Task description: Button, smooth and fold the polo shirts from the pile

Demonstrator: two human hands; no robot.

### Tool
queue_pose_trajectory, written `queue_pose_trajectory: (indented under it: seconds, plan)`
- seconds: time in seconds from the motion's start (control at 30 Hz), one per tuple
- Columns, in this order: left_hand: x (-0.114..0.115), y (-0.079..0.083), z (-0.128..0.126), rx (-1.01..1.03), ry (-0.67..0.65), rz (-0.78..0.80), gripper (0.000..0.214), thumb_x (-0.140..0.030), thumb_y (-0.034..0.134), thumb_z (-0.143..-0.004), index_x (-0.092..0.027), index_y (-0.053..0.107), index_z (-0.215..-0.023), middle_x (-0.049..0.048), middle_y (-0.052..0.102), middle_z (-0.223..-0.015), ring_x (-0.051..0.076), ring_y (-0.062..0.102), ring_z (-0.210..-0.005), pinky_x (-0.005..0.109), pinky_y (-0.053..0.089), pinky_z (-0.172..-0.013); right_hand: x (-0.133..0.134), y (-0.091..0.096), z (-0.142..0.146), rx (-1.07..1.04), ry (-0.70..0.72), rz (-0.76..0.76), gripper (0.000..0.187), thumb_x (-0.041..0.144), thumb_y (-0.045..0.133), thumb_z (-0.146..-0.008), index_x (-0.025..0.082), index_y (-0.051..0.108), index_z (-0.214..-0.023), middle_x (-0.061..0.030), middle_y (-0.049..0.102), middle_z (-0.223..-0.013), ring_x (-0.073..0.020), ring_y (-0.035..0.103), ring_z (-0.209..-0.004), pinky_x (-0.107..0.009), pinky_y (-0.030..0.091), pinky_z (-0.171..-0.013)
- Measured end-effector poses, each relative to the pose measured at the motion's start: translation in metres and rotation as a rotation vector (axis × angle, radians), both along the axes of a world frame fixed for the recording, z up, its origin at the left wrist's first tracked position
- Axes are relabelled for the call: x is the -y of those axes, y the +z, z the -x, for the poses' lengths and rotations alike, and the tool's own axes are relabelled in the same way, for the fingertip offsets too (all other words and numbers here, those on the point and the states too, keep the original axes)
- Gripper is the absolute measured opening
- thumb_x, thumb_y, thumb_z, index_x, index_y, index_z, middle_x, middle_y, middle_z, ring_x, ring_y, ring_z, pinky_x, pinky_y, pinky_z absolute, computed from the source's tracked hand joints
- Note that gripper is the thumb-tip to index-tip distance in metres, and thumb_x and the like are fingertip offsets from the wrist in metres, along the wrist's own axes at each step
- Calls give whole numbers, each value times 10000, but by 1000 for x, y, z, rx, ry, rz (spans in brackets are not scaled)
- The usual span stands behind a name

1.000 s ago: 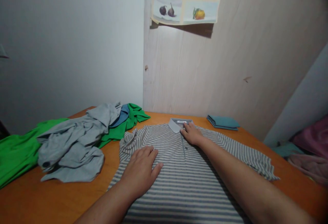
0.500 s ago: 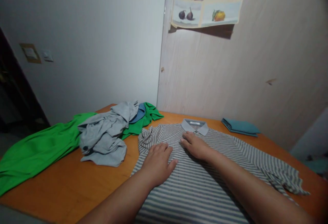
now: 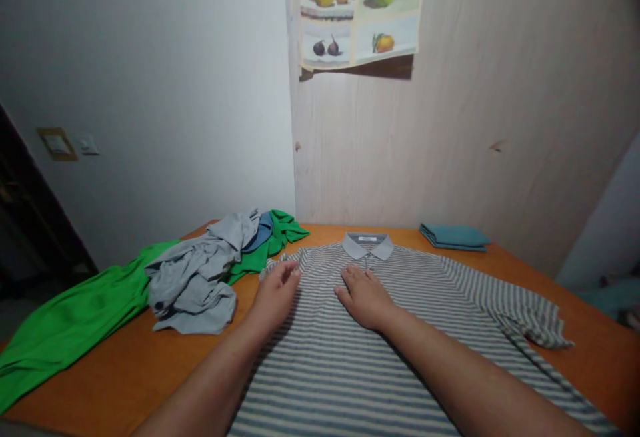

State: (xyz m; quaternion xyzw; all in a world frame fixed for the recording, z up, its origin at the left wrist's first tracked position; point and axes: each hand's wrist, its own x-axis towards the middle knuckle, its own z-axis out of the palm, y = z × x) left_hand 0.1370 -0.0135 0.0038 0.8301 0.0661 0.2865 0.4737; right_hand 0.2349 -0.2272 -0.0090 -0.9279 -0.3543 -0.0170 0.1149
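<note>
A grey-and-white striped polo shirt (image 3: 330, 370) lies spread front up, its plain grey collar (image 3: 354, 247) at the far end. My right hand (image 3: 366, 295) rests flat on its chest just below the buttons, fingers stretched out. By the bunched sleeve on the left side is my left hand (image 3: 277, 292), its fingers loosely curved and the thumb apart, with nothing visible between them. The sleeve on the right side (image 3: 515, 297) stretches outward, rumpled near its end.
The shirt lies on an orange-brown wooden table (image 3: 100, 383). To the left are a crumpled grey garment (image 3: 195, 277) and a green garment (image 3: 85, 317), with a blue piece (image 3: 260, 231) among them. A folded teal cloth (image 3: 455, 237) sits at the back right, before the wall.
My left hand has moved from lying flat on the chest towards the sleeve on the left, its fingers now curved. My right hand stays on the chest. The camera view has shifted.
</note>
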Motion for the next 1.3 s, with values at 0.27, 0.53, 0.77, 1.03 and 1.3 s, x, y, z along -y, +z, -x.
queue_pose_trajectory:
  seconds: [0.27,0.53,0.77,1.03,1.3]
  plan:
    - [-74,26,-39,-170,159,-322,271,-258,480,-874,-176,706,-998,99,758,-1006,252,700,-983,370,533,-892,-2,-7,-4,-16,11,-27,706,528,285,-1025,68,398,-1550,-195,340,-1621,-315,234,-1532,-510,110,-1238]
    - [-95,34,-43,-402,70,-755,555,-84,591,-735,-290,699,-1239,88,601,-1407,307,576,-1249,455,422,-1068,-3,-10,-4,-12,6,-40,710,536,287,-1019,78,405,-1548,-186,340,-1624,-314,252,-1526,-521,116,-1233]
    - [-77,39,-52,-433,-108,-884,263,-86,652,-657,-230,735,-861,96,649,-1237,328,501,-1272,464,368,-1093,-4,-10,-4,9,7,-43,696,521,293,-1016,73,433,-1530,-193,367,-1609,-325,274,-1517,-522,136,-1229]
    - [-88,65,-49,-364,11,-617,93,-196,535,-792,-209,573,-876,-33,581,-744,160,558,-724,249,431,-653,-3,-8,-2,-1,4,-58,687,516,306,-1015,74,439,-1524,-200,362,-1611,-322,271,-1517,-517,123,-1228]
    - [-113,69,-37,-420,258,-289,364,-174,688,-636,-204,601,-988,-44,589,-587,183,574,-570,249,370,-527,-3,-9,-4,-2,12,-55,692,525,309,-1015,76,437,-1525,-205,368,-1607,-323,265,-1519,-506,124,-1225]
